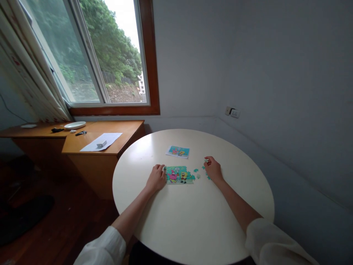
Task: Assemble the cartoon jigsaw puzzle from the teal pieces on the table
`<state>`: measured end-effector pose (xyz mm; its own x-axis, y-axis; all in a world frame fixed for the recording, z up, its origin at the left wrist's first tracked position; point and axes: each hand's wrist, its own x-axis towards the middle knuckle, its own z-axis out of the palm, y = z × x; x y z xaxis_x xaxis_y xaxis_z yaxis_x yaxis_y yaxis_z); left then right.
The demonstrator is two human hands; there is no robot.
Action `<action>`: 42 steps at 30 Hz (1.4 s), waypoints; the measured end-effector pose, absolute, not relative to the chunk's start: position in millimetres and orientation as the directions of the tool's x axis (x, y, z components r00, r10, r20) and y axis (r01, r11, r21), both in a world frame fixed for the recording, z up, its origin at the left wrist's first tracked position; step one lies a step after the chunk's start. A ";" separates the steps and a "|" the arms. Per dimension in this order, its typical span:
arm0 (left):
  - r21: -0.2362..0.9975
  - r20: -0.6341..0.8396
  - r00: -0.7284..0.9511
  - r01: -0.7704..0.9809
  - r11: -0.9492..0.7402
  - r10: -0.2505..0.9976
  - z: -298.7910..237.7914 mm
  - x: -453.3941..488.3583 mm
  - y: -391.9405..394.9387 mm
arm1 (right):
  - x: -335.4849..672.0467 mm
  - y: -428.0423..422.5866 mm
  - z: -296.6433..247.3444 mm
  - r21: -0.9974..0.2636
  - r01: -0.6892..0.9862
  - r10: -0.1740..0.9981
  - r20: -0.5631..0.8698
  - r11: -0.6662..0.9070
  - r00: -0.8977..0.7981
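A partly assembled jigsaw puzzle [178, 176] with cartoon figures on a turquoise background lies flat on the round table. My left hand [157, 177] rests against its left edge, fingers bent together. A small greenish bit shows at those fingertips, too small to make out. On the other side, my right hand [213, 168] pinches a pale puzzle piece [206, 160] between thumb and fingers, slightly above the tabletop. Between the puzzle and my right hand lie a green loose piece [196, 170] and a paler one [198, 176]. Several more green pieces are partly hidden by the right hand.
A picture card [178, 151] with similar cartoon figures lies behind the puzzle on the white round table [182, 224]. At the left, a wooden desk [129, 133] holds a paper sheet [113, 139], a small box [102, 144] and a white plate [75, 125]. Walls stand close behind and right.
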<state>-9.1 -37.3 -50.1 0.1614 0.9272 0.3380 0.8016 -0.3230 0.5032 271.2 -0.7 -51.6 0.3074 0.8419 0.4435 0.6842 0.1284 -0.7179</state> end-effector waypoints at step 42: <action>0.343 0.302 0.275 0.862 -0.373 0.913 -43.9 -0.7 -44.5 | 279.0 -1.8 -52.5 -0.709 0.702 0.784 0.476 0.075 0.398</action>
